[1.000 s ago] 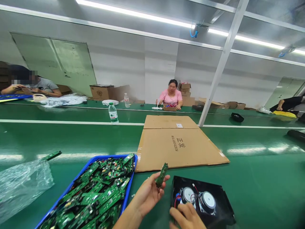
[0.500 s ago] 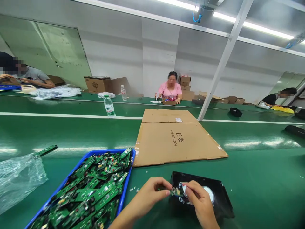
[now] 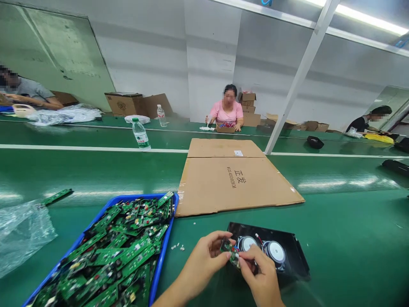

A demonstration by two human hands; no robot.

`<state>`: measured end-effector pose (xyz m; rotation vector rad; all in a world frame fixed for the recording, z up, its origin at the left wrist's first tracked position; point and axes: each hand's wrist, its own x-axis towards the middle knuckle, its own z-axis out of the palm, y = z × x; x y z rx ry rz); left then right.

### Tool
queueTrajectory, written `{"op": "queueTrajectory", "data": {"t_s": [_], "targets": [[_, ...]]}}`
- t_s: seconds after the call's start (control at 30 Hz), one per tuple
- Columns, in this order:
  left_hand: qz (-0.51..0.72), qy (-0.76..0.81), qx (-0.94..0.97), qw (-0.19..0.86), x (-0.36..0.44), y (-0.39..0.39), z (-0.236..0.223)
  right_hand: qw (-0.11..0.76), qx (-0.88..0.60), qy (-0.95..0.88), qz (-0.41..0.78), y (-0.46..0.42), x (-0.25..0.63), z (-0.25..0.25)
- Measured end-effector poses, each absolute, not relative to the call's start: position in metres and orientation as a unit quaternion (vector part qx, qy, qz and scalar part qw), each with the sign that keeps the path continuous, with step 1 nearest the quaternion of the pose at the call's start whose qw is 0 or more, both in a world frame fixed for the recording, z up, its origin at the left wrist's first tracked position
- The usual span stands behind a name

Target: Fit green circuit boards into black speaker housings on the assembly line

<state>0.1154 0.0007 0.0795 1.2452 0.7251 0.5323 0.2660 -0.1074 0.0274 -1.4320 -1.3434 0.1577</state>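
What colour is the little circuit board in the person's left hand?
The circuit board is mostly green; the head view shows it.

Slim green circuit board [image 3: 232, 255]: upright, now slanting | bare right hand [image 3: 262, 273]: from black speaker case [image 3: 296, 256] to board

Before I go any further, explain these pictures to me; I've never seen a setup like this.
There is no machine here: a person works with two bare hands, and every picture comes from one head-worn camera looking forward and down. The left hand holds a small green circuit board; the fingertips of the right hand are at its other end, though exactly what they pinch is too small to tell. Just beyond them on the green table lies a black casing with two round parts that look like speakers. To the left, a blue tray is heaped with similar boards, and flattened cardboard lies farther back.
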Motion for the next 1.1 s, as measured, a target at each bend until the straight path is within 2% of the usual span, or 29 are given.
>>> {"op": "queueTrajectory", "data": {"t_s": [0.13,0.43,0.6,0.83,1.1], "targets": [[0.236,0.359,0.651,0.625,0.110,-0.006,0.079,0.569,-0.579,-0.583,0.005,-0.107,0.261,0.040],[0.202,0.310,0.751,0.547,0.105,-0.011,0.091,0.587,-0.555,-0.588,-0.040,-0.108,0.256,0.039],[0.174,0.357,0.740,0.542,0.104,-0.008,0.097,0.572,-0.539,-0.614,-0.076,-0.108,0.256,0.048],[0.132,0.319,0.731,0.588,0.106,-0.008,0.109,0.515,-0.509,-0.689,-0.048,-0.109,0.264,0.061],[0.182,0.243,0.791,0.530,0.101,-0.013,0.089,0.521,-0.506,-0.674,-0.135,-0.109,0.260,0.050]]}}
